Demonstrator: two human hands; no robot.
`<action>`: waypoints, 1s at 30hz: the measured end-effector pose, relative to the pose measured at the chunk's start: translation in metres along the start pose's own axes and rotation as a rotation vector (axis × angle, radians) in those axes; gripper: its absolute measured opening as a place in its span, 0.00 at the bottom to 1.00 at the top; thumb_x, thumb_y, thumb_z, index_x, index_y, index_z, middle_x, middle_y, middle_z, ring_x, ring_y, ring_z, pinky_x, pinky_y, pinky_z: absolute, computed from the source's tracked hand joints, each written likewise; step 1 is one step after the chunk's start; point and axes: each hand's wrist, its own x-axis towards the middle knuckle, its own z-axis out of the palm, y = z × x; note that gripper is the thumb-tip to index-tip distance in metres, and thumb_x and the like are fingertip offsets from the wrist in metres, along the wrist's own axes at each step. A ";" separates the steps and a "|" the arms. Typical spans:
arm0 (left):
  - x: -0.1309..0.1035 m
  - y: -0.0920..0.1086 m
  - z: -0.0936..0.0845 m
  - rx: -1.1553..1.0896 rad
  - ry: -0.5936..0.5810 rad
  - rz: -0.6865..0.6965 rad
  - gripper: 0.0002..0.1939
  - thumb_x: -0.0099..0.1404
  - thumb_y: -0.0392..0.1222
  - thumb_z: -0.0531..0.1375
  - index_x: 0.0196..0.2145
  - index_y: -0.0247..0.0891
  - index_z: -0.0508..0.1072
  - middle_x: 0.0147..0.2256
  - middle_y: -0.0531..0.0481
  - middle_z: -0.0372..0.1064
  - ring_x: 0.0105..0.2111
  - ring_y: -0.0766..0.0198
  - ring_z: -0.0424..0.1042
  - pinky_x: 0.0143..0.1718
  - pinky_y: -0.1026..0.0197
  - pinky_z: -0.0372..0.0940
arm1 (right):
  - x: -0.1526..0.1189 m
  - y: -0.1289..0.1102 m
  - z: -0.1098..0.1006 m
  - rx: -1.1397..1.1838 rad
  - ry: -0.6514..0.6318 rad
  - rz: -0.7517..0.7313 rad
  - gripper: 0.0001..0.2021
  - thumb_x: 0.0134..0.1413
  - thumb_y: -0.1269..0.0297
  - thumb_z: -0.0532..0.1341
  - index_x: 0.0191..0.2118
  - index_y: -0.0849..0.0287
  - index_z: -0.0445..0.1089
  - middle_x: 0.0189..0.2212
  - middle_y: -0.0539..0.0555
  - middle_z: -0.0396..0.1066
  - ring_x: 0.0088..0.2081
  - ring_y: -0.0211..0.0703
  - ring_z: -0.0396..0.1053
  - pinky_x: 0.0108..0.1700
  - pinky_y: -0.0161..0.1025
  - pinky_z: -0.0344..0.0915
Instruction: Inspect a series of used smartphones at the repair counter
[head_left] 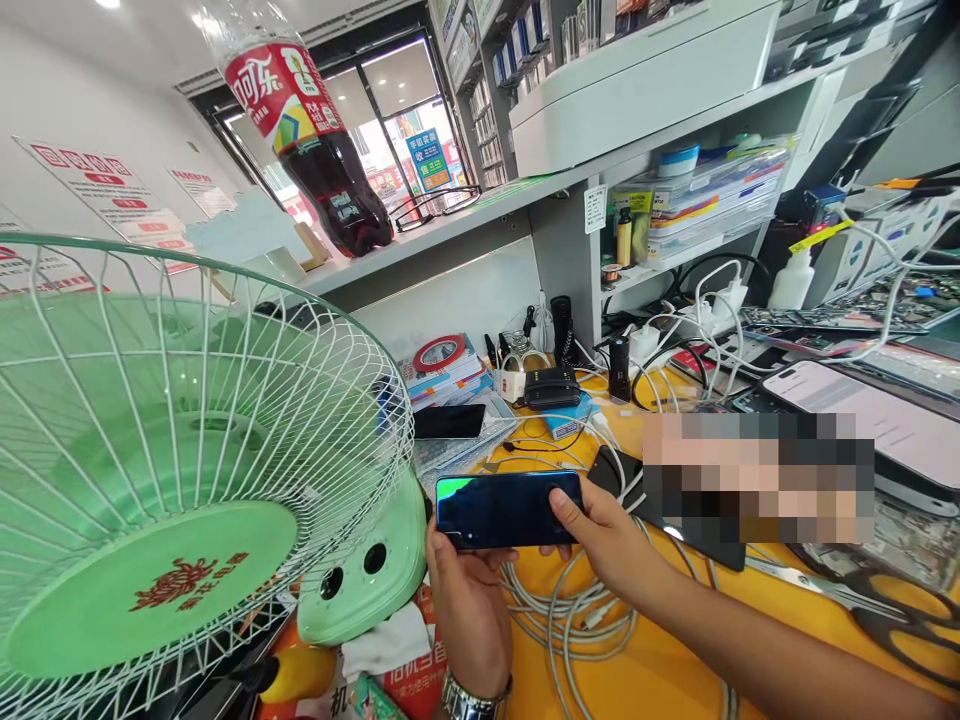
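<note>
A dark smartphone, its screen mostly black with a bright green and blue patch at the upper left corner, is held sideways in both hands. My left hand, with a metal watch at its wrist, grips the phone's left end and lower edge from beneath. At the right end, my right hand closes on the phone, its thumb lying on the screen. Beneath the hands lies a coil of grey cable on the orange mat.
A green fan fills the left. Behind are another phone, red tape and tangled white cables. Scissors and a lit phone lie right. A cola bottle stands on the shelf. One patch is pixelated.
</note>
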 end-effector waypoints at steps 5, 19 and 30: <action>0.000 -0.002 -0.003 0.053 -0.002 0.029 0.26 0.62 0.54 0.62 0.57 0.53 0.63 0.40 0.51 0.73 0.27 0.64 0.73 0.26 0.63 0.67 | 0.000 0.000 -0.001 -0.042 -0.021 -0.005 0.22 0.56 0.40 0.57 0.30 0.57 0.64 0.19 0.49 0.69 0.21 0.39 0.66 0.23 0.35 0.61; 0.001 0.002 0.002 0.096 0.079 0.125 0.22 0.62 0.56 0.61 0.51 0.47 0.68 0.41 0.48 0.73 0.37 0.61 0.74 0.38 0.61 0.68 | -0.003 -0.004 0.000 -0.113 -0.035 0.018 0.17 0.56 0.46 0.60 0.32 0.57 0.68 0.21 0.50 0.71 0.23 0.41 0.69 0.23 0.35 0.64; 0.011 0.001 -0.004 0.152 0.099 0.138 0.22 0.61 0.59 0.61 0.47 0.42 0.70 0.40 0.47 0.75 0.38 0.59 0.74 0.39 0.60 0.68 | 0.000 0.001 -0.003 0.035 -0.224 0.125 0.23 0.46 0.46 0.68 0.22 0.61 0.64 0.19 0.45 0.57 0.23 0.32 0.54 0.25 0.32 0.53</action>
